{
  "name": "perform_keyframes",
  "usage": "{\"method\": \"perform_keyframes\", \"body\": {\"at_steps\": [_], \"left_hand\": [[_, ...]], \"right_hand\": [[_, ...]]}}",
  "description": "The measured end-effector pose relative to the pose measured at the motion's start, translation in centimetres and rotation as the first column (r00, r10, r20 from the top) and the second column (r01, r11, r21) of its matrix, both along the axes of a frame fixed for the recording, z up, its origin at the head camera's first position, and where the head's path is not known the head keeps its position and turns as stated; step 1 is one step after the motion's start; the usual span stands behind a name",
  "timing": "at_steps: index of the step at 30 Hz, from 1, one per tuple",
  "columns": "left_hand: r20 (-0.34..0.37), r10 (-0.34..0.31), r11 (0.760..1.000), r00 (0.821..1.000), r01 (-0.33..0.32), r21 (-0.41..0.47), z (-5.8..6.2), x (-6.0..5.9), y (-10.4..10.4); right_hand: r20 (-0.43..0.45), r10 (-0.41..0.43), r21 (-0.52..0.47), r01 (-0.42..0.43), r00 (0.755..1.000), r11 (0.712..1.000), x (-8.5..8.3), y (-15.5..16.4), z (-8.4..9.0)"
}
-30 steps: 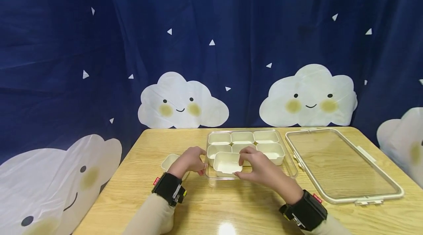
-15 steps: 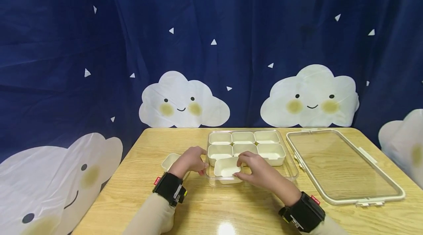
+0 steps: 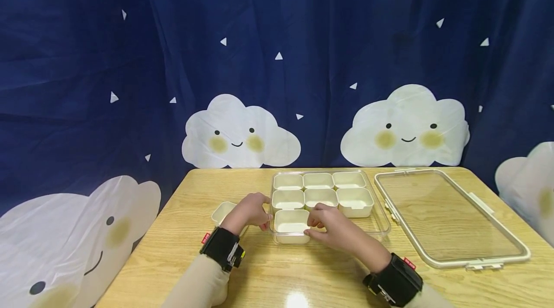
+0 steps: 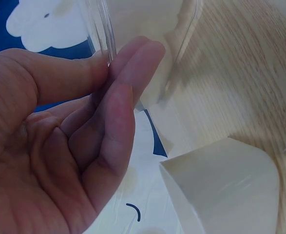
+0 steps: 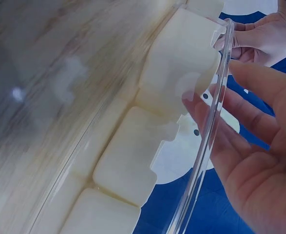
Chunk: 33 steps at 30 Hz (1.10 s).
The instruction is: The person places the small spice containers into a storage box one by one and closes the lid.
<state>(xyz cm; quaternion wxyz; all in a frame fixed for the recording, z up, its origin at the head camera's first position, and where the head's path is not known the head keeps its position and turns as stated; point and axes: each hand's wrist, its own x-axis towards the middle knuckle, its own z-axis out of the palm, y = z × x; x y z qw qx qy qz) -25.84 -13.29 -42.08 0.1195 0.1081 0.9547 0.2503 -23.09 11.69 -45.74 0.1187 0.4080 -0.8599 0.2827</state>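
While both hands steady it, smooth cream cup fills clear tray.

Beige long sleeves, 2 black wrist straps with small red tags, yellow detail.
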Motion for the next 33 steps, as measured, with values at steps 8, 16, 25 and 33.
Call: {"method": "perform_keyframes", "body": {"at_steps": [8,16,25,33], "left_hand": [[0.004,0.001,1.000,1.000,-0.001,0.010,0.0,0.0,0.0],[0.003,0.001,1.000,1.000,-0.001,0.006,0.1,0.0,-0.1],[-0.002,0.016,1.000,1.000,-0.016,0.006,0.3,0.2,0.0],[-0.021,0.020,1.000,1.000,-0.020,0.006,0.3,0.2,0.2]], "right_hand": [[0.048,0.049,-0.024,-0.048,0.998,0.999,0.3,-0.4,0.0],[-0.003,0.012,-0.017,-0.012,1.000,1.000,0.4,-0.6,-0.1],[-0.073,-0.017,-0.006,0.017,0.997,1.000,0.5,-1.0,-0.3],[-0.076,-0.008,0.017,0.009,0.997,1.000,0.6,-1.0,-0.4]]}}
